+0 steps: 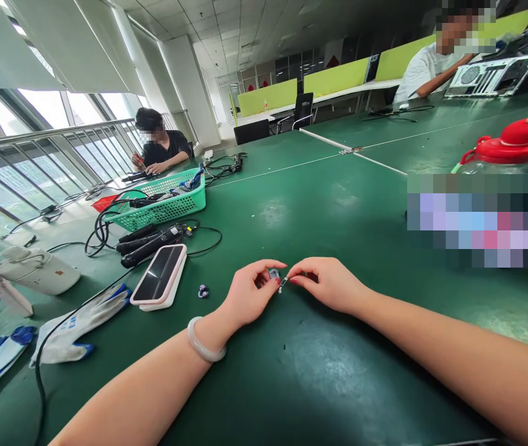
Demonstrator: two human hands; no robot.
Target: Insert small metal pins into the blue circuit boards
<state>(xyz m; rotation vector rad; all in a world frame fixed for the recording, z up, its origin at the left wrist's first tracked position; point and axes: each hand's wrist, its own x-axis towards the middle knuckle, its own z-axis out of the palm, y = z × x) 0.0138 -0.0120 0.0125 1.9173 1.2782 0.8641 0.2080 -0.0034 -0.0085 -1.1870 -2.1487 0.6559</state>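
Silvery piece [284, 284] between left grip [253, 291] and right grip [328, 282]

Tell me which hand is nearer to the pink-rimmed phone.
Left. The left hand is to the right of the pink-rimmed phone, not touching it; the right hand is farther right, beyond the left hand.

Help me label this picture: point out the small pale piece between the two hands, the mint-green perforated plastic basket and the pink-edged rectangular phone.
Small pale piece [284, 283]: head view, its middle.
Mint-green perforated plastic basket [166, 211]: head view, near side wall.
Pink-edged rectangular phone [160, 274]: head view, dark screen.
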